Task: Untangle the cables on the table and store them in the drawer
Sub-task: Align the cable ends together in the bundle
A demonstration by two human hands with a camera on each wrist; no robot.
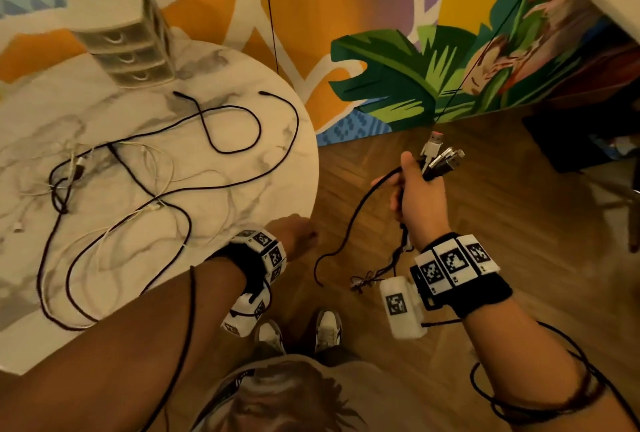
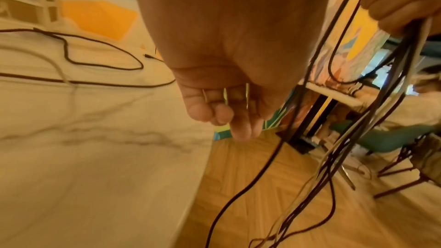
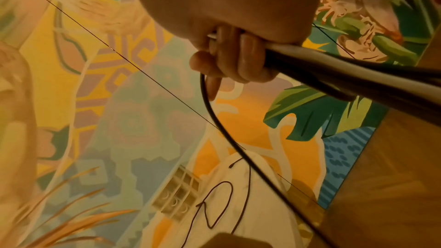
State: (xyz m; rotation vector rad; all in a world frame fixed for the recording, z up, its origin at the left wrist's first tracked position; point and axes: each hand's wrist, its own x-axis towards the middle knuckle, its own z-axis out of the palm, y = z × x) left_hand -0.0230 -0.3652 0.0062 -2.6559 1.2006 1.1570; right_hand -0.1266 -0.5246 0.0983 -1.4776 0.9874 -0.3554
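A round marble table carries a tangle of black cable and thin white cable. At the table's far side stands a small translucent drawer unit, its drawers closed. To the right of the table, over the floor, my right hand grips a bundle of cables with the USB plugs sticking up; the rest hangs down in a dangling knot. My left hand hovers at the table's near right edge, fingers loosely curled, holding nothing.
Wooden parquet floor lies right of the table, with my shoes below. A painted mural wall runs behind. A dark box and chair legs stand at the right.
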